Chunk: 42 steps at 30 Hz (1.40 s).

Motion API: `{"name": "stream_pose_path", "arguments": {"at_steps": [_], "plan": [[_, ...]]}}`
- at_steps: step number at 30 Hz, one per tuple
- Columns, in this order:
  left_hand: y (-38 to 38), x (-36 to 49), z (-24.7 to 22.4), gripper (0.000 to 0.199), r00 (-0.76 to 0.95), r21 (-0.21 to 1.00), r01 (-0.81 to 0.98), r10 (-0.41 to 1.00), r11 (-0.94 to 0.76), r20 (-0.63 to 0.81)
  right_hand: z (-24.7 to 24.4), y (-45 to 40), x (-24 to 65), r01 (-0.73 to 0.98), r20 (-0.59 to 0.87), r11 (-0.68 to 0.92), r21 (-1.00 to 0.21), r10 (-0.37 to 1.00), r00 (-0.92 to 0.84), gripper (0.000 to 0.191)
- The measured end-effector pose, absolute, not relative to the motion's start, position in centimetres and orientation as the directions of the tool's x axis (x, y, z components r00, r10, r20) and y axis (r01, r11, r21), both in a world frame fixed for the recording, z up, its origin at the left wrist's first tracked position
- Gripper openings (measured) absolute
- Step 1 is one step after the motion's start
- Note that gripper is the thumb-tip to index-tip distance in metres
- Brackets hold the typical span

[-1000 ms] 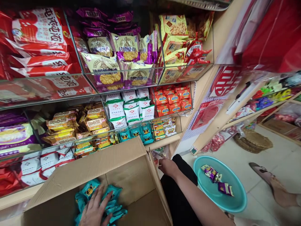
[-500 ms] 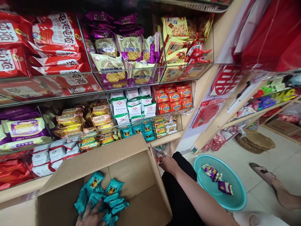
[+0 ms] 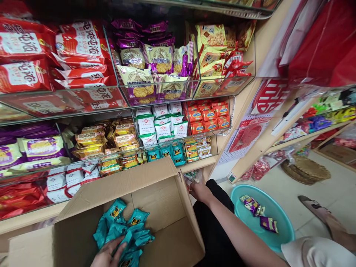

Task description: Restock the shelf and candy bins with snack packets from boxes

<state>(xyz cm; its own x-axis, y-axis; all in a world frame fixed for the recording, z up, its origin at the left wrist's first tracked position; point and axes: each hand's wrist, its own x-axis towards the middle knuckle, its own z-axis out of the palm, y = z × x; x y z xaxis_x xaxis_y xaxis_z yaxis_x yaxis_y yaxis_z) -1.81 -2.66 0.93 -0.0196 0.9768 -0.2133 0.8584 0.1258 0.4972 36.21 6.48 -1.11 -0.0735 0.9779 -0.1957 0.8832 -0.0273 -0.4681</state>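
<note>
Inside the open cardboard box (image 3: 164, 200) lies a pile of teal snack packets (image 3: 114, 215). My left hand (image 3: 109, 252) is at the near side of this pile, thumb and fingers closed on a teal packet. My right hand (image 3: 200, 192) is beyond the box's right edge, beside a clear plastic bag (image 3: 192, 175) under the lowest shelf; its fingertips are partly hidden by the box edge, so its grip cannot be made out. More teal packets (image 3: 165, 151) stand in a clear bin on the lowest shelf, behind the box.
Shelves hold red packets (image 3: 80, 40), purple biscuit packets (image 3: 161, 55) and white-green packets (image 3: 162, 128). To the right, a teal basin (image 3: 264, 237) with a few purple packets stands on the floor. Beyond are a person's sandalled foot (image 3: 324, 218) and woven trays (image 3: 304, 168).
My left hand has gone from lying spread on the teal packets to pinching one of them. The view has shifted slightly left; my right hand stays beside the box.
</note>
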Motion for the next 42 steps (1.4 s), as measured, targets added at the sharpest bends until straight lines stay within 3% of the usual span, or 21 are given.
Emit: {"name": "stream_pose_path", "arguments": {"at_steps": [2, 4, 6, 8, 10, 14, 20, 23, 31, 37, 42], "plan": [[-2.8, -0.1, 3.1, 0.033, -0.165, 0.712, 0.625, 0.946, 0.32, -0.28, 0.0, 5.8, 35.6, 0.814, -0.124, -0.028, -0.58, 0.991, -0.054, 0.022], [-2.9, 2.1, 5.6, 0.038, -0.168, 0.861, 0.313, 0.916, 0.401, -0.365, 1.9, 4.3, 34.3, 0.634, 0.034, -0.012, -0.773, 0.998, 0.061, 0.03], [-3.0, 4.6, 7.8, 0.039, -0.124, 0.904, 0.006, 0.898, 0.427, -0.423, 4.4, 2.0, 32.3, 0.365, 0.174, 0.082, -0.927, 0.958, 0.227, 0.029], [-3.1, 6.9, 9.6, 0.039, -0.083, 0.89, -0.181, 0.895, 0.419, -0.439, 6.9, -0.3, 30.0, 0.21, 0.187, 0.141, -0.967, 0.958, 0.219, 0.028], [-3.2, 8.7, 10.8, 0.038, -0.042, 0.869, -0.278, 0.899, 0.409, -0.436, 8.9, -2.0, 27.7, 0.177, 0.202, 0.173, -0.969, 0.967, 0.158, 0.029], [-3.3, 10.9, 11.6, 0.041, -0.004, 0.879, -0.282, 0.916, 0.384, -0.401, 10.3, -2.6, 24.9, 0.216, 0.133, 0.112, -0.97, 0.988, 0.085, 0.027], [-2.7, 12.0, 11.7, 0.04, -0.196, 0.986, 0.061, 0.971, 0.155, -0.141, 9.3, -2.3, 23.3, 0.283, 0.233, 0.209, -0.936, 0.971, 0.054, 0.033], [-2.5, 12.3, 11.8, 0.042, -0.213, 0.987, 0.114, 0.973, 0.113, -0.087, 9.2, -2.8, 22.9, 0.28, 0.251, 0.22, -0.935, 0.964, 0.082, 0.033], [-2.2, 12.9, 12.8, 0.053, -0.201, 0.974, 0.041, 0.957, 0.222, -0.21, 9.4, -3.4, 23.1, 0.147, 0.195, 0.169, -0.975, 0.963, 0.187, 0.038], [-2.6, 13.7, 11.5, 0.053, -0.203, 0.951, -0.195, 0.938, 0.242, -0.28, 8.9, -2.4, 23.3, 0.039, 0.077, 0.067, -0.997, 0.929, 0.362, 0.043], [-2.9, 14.1, 11.9, 0.039, 0.004, 0.914, -0.226, 0.939, 0.336, -0.344, 8.8, -2.5, 24.5, -0.099, -0.029, -0.012, -0.995, 0.984, 0.175, 0.04]]}}
